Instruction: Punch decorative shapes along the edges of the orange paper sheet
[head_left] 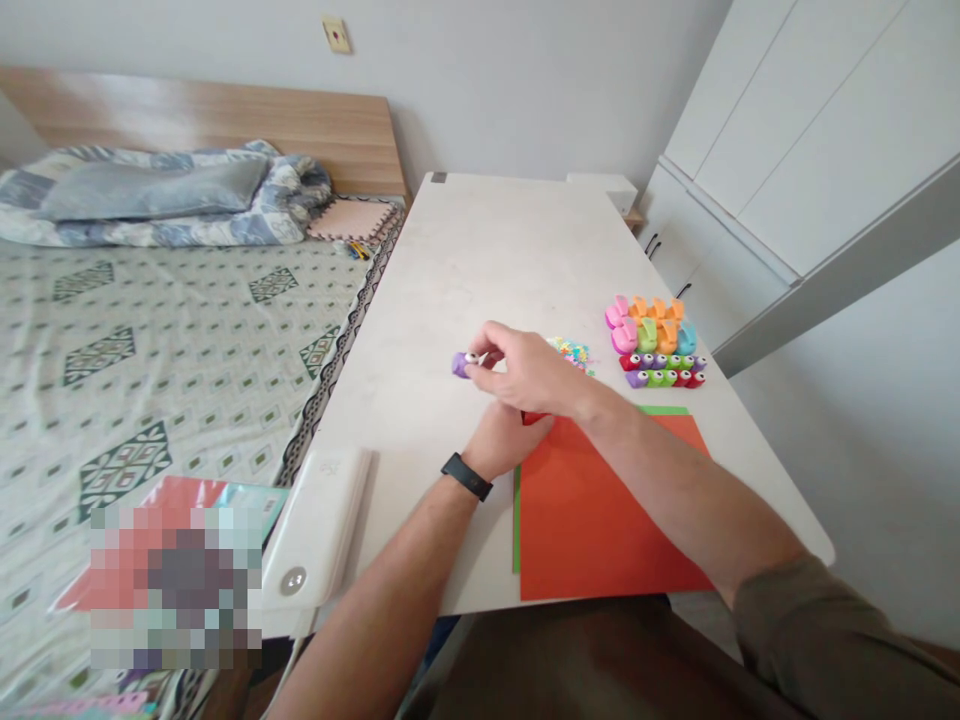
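My right hand (525, 372) reaches over the white table (480, 250) and pinches a small purple paper punch (461, 364) between thumb and fingers. My left hand (506, 440), with a black band on its wrist, lies under the right forearm at the top left corner of the red paper sheet (600, 510); its fingers are hidden. A green sheet (516, 520) shows beneath the red one. A little heap of coloured paper cut-outs (571, 352) lies just beyond my right hand.
Rows of coloured punches (658, 345) stand at the table's right side. A white flat box (319, 530) rests on the near left corner. A bed (150, 330) with folded quilt runs along the left; white cupboards (787, 130) stand on the right.
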